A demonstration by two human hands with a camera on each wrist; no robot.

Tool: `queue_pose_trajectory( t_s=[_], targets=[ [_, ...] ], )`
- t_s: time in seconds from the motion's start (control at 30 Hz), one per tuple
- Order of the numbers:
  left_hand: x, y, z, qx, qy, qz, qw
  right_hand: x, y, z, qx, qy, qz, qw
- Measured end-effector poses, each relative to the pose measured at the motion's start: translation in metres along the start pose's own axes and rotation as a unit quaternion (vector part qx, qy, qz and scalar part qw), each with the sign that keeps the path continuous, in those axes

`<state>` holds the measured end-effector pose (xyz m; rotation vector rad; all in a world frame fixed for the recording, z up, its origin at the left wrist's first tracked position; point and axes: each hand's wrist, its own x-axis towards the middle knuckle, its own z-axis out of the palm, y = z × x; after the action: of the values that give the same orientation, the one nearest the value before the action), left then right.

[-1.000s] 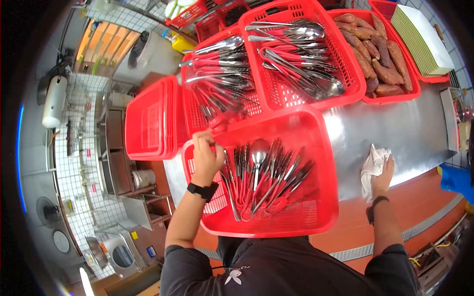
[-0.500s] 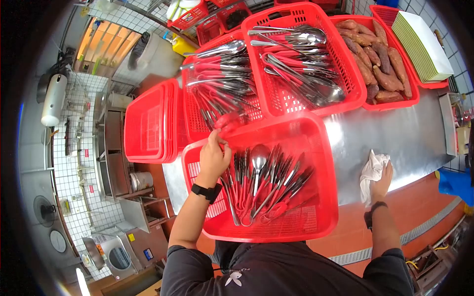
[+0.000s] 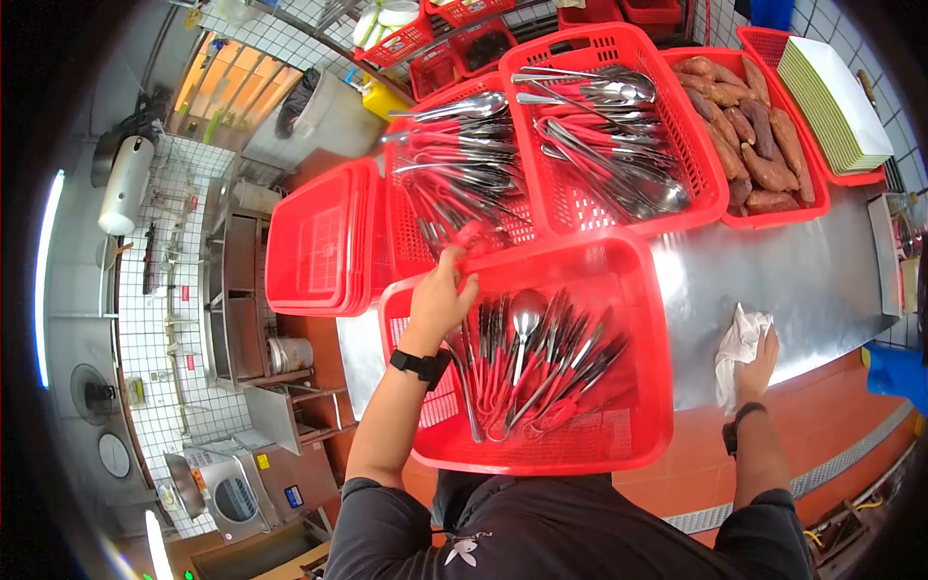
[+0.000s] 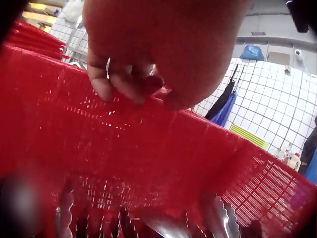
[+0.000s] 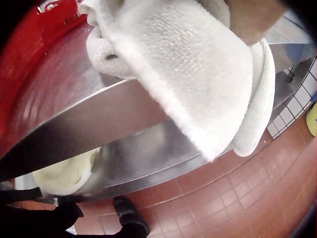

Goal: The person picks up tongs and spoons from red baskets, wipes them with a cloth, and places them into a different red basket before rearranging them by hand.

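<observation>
My left hand (image 3: 442, 307) is at the rear left rim of the front red basket (image 3: 541, 457), fingers bent, beside a blurred red handle (image 3: 474, 235). In the left wrist view the bent fingers of the hand (image 4: 158, 49) overlap the rim; whether they hold anything is unclear. Red-and-black tongs (image 3: 556, 372) and a ladle (image 3: 527, 314) lie inside that basket. Over at the right, my right hand (image 3: 759, 367) holds a bunched white cloth (image 3: 741, 343) against the metal tabletop. The cloth (image 5: 188, 74) hides most of that hand in the right wrist view.
Two red baskets (image 3: 715, 198) of tongs and ladles stand behind. Stacked red trays (image 3: 314, 242) are left of them. Brown tubers (image 3: 768, 174) fill a basket at the back right, beside stacked green-edged trays (image 3: 836, 106). Metal tabletop (image 3: 802, 271) shows at the right.
My left hand has shifted right along the rear rim of the front basket. The head view has also shifted. My right hand stays on the cloth, at nearly the same place.
</observation>
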<state>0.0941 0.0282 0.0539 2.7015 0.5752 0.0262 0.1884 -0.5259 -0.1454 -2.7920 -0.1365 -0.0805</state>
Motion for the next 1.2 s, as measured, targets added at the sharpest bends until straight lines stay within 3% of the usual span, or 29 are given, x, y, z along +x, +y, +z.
queue_pose_trajectory(
  t_s=[0.27, 0.33, 0.47, 0.57, 0.83, 1.03, 1.1, 1.2],
  targets=[
    [0.011, 0.014, -0.006, 0.008, 0.006, 0.005, 1.000, -0.001, 0.021, 0.012, -0.029, -0.005, -0.012, 0.999],
    [0.015, 0.027, -0.010, 0.123, -0.022, 0.064, 0.990, -0.002, 0.026, 0.016, -0.031, -0.002, -0.022, 0.999],
    [0.026, 0.037, 0.002, 0.216, -0.066, 0.054, 0.973, -0.002, 0.026, 0.020, -0.022, 0.028, -0.030, 0.999],
    [0.021, 0.052, -0.010, 0.184, -0.083, 0.034, 0.979, -0.002, 0.025, 0.021, -0.015, 0.042, -0.028, 0.999],
    [0.018, 0.020, 0.003, 0.096, -0.033, 0.102, 0.990, -0.001, 0.011, 0.009, 0.004, 0.044, -0.017, 0.999],
    [0.030, 0.041, -0.012, 0.113, -0.099, 0.055, 0.987, -0.003, -0.002, -0.004, 0.012, 0.035, -0.017, 0.999],
    [0.034, 0.065, -0.018, 0.166, -0.150, -0.065, 0.972, -0.002, -0.004, -0.004, 0.016, 0.040, -0.016, 0.999],
    [0.047, 0.089, -0.014, 0.273, -0.187, -0.036, 0.943, -0.003, -0.006, -0.009, 0.024, 0.038, -0.023, 0.999]
  ],
)
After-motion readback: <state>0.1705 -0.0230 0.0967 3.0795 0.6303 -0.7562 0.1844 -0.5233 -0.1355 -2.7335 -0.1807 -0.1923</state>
